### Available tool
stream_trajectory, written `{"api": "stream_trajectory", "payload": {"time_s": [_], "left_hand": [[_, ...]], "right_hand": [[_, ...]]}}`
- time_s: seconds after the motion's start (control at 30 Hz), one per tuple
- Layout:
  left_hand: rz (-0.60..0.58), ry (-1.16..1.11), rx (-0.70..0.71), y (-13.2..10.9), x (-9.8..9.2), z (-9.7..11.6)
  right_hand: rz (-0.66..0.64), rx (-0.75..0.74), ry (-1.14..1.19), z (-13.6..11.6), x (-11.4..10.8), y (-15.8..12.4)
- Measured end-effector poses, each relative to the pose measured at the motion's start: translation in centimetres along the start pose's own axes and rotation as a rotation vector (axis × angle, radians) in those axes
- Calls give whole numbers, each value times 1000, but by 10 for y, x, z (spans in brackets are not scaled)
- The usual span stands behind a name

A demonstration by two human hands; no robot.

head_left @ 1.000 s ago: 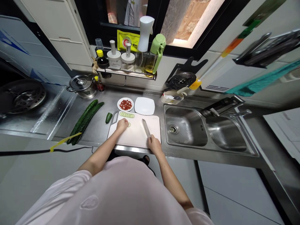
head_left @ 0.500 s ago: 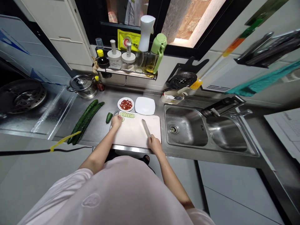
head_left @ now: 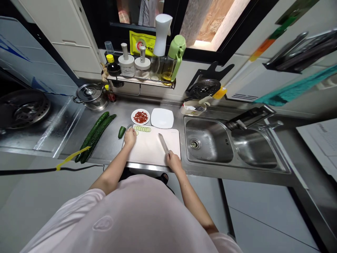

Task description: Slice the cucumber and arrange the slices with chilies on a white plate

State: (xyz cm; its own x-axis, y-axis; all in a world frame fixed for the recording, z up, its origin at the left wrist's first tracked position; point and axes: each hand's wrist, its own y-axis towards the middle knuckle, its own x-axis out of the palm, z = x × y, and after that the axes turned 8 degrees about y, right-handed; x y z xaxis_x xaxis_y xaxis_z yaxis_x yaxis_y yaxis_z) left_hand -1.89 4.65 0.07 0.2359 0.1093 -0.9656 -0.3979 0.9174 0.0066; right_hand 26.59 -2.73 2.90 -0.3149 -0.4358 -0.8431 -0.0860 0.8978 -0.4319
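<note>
Counter (head_left: pixel 105 147): stainless steel, satin finish, glare nr front edge. Sink (head_left: pixel 191 154), set in counter's R side: same steel, finely brushed. Cutting board (head_left: pixel 152 149): white plastic, matt, smooth. Knife (head_left: pixel 163 143): steel blade, soft sheen. Cucumbers (head_left: pixel 94 137) by counter's front L edge: glossy dark skin, bumpy. Square plate (head_left: pixel 162 118) just past board's back edge: white, glossy, prob. ceramic. Pot (head_left: pixel 91 96) at back L: polished steel. Bottle (head_left: pixel 168 73) at back edge: clear glass, green plastic top. Shirt (head_left: pixel 131 218): soft matt cloth.
</note>
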Motion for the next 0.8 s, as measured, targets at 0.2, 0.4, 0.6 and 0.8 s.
{"api": "stream_trajectory", "payload": {"time_s": [0.2,0.4,0.6,0.8], "left_hand": [[-18,-14,42,-12,-7,7],[-106,-90,224,-5,-4,38],[-192,-25,320,12,6,66],[-249,59,340,22,8,72]], "right_hand": [[-14,15,0,-3,-4,-2],[-29,34,0,-6,-7,-3],[-14,10,-5,-7,-6,-4],[-15,35,-10,-9,-8,-5]]}}
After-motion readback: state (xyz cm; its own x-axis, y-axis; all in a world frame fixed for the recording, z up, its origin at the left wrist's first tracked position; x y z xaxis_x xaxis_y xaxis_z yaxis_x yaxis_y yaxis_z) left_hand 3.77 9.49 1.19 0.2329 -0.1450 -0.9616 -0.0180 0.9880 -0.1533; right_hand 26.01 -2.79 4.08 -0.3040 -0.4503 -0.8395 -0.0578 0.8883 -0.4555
